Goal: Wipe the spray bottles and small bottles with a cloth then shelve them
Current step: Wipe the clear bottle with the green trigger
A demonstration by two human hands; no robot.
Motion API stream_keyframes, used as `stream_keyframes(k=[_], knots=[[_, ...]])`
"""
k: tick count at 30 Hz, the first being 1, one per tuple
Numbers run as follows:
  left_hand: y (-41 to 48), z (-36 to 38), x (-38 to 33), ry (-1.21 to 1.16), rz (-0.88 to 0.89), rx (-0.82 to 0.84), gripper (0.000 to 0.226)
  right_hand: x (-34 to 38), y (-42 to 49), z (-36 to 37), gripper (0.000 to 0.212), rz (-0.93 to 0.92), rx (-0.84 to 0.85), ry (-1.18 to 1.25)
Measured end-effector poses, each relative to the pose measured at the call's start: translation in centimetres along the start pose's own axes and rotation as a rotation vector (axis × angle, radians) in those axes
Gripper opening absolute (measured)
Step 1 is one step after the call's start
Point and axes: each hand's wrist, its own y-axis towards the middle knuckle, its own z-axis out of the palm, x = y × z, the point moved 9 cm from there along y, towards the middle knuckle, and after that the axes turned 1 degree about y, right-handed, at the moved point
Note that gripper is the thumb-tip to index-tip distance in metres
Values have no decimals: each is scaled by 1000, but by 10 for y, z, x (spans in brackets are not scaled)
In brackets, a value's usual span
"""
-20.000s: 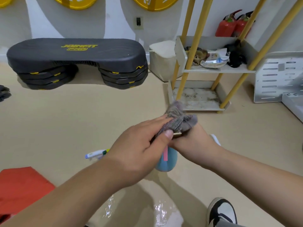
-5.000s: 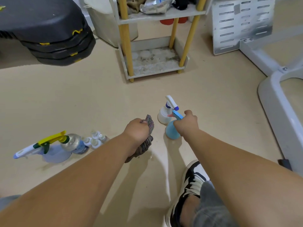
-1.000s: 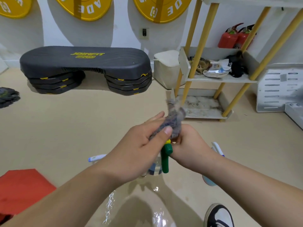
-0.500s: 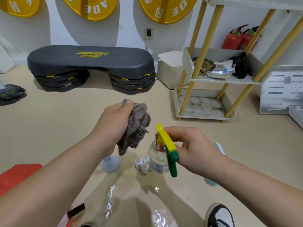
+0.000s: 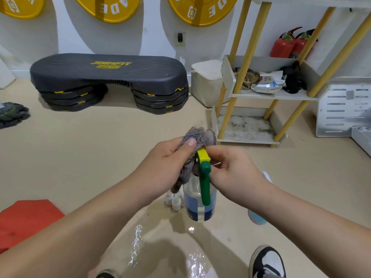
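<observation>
A clear spray bottle (image 5: 197, 205) with a blue label and a green and yellow trigger head hangs in the air at centre. My right hand (image 5: 230, 173) grips its head from the right. My left hand (image 5: 166, 167) holds a grey cloth (image 5: 197, 138) bunched against the left side of the head. Several small white bottles (image 5: 174, 200) stand on the floor behind the held bottle. A light blue spray bottle (image 5: 257, 217) stands on the floor, mostly hidden by my right forearm.
A white shelf unit (image 5: 267, 95) with yellow posts stands at the back right; its bottom tray (image 5: 245, 129) is stained. A black step platform (image 5: 112, 77) is at the back left. A red mat (image 5: 26, 217) lies left. My shoe (image 5: 267, 261) is at bottom right.
My left hand has brought the cloth back onto the spray head, after holding it apart half a second ago. The bottle has risen slightly and turned upright.
</observation>
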Motion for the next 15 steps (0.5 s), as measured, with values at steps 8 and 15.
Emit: stream_keyframes(k=[8, 15], knots=[[-25, 29, -35, 166, 370, 107, 34, 2, 7, -5, 21, -33, -6, -95], [-2, -13, -3, 106, 27, -164, 34, -33, 6, -24, 36, 252, -197, -158]])
